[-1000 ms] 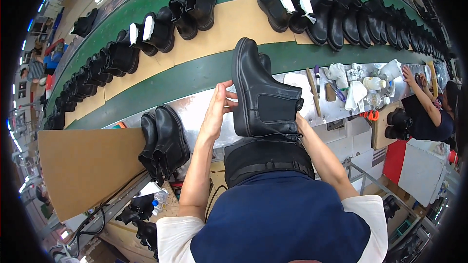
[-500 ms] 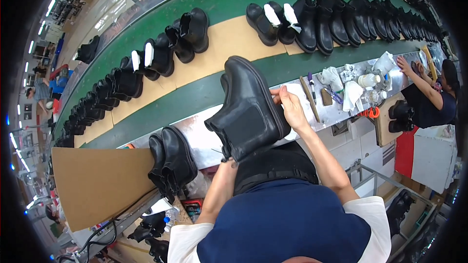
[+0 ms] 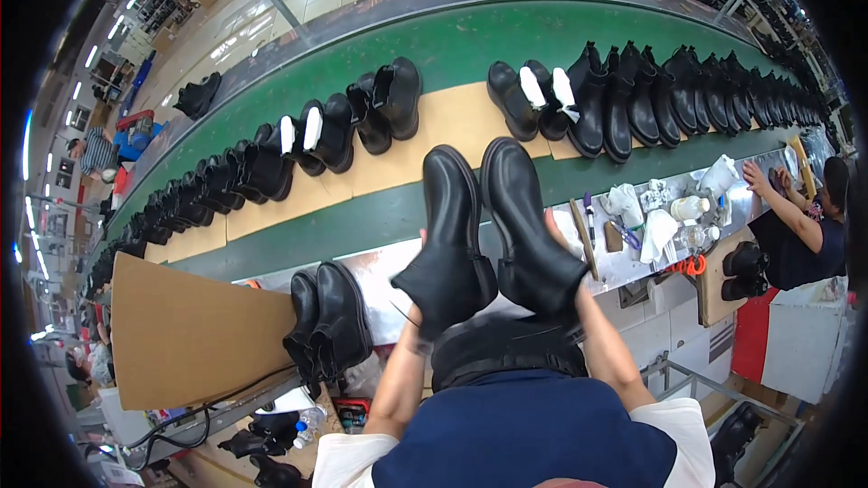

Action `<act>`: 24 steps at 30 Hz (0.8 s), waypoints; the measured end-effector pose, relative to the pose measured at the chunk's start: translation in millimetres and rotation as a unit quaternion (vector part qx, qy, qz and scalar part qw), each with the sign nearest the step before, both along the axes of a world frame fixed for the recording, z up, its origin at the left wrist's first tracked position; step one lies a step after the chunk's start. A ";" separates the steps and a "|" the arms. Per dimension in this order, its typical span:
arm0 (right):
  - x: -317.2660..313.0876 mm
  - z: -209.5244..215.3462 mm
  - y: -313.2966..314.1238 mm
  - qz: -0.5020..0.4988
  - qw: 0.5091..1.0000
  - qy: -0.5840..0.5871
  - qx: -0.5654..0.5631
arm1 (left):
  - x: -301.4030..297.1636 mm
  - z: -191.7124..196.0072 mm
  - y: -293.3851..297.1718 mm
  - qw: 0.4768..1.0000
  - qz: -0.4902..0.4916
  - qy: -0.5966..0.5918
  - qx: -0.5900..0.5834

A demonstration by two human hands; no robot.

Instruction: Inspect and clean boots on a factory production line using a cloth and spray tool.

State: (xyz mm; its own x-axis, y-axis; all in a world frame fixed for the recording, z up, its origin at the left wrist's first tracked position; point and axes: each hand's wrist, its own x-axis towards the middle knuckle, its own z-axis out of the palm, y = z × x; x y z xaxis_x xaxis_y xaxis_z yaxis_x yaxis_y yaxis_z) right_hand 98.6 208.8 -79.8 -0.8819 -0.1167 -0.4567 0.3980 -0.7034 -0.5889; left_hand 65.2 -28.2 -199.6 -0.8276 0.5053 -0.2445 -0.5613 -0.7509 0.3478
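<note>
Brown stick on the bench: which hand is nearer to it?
Right. The right hand, partly hidden by a boot, is just left of the stick; the left hand is farther left, at the other boot.

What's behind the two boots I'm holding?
Past the boots, tan sheeting and slivers of your left hand and right hand show. The rest of both hands is covered.

Left hand (image 3: 423,236), right hand (image 3: 554,227) mostly hidden behind boots (image 3: 451,239) (finger placement hard to judge).
</note>
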 end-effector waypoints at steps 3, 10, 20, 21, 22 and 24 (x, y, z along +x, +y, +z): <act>4.3 14.8 6.4 -0.030 0.959 -0.050 -0.278 | -6.4 28.4 8.8 0.999 -0.033 0.027 -0.025; 15.6 -27.0 18.1 -0.075 0.992 -0.023 0.096 | 4.7 135.7 59.2 0.975 -0.078 -0.166 0.124; -17.2 -10.6 13.4 0.000 0.773 0.082 0.629 | -8.3 88.7 14.3 0.812 0.046 0.181 -0.553; -20.3 -12.9 11.8 -0.065 0.728 0.148 0.666 | -12.2 92.7 9.5 0.811 0.053 0.185 -0.552; -20.4 -11.7 13.8 -0.052 0.715 0.130 0.685 | -16.4 96.1 2.7 0.793 0.017 0.240 -0.560; -22.5 -13.1 21.9 -0.039 0.702 0.113 0.702 | -26.0 117.4 -7.3 0.787 -0.082 0.289 -0.539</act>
State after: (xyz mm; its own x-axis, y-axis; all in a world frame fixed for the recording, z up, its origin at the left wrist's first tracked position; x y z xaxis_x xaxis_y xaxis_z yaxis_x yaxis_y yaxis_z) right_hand 76.1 230.7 -92.8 -0.9288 0.3618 0.0804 0.1752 0.6196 -0.7651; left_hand 39.2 -35.5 -82.1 -0.9029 0.3743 -0.2111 -0.1339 0.2219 0.9658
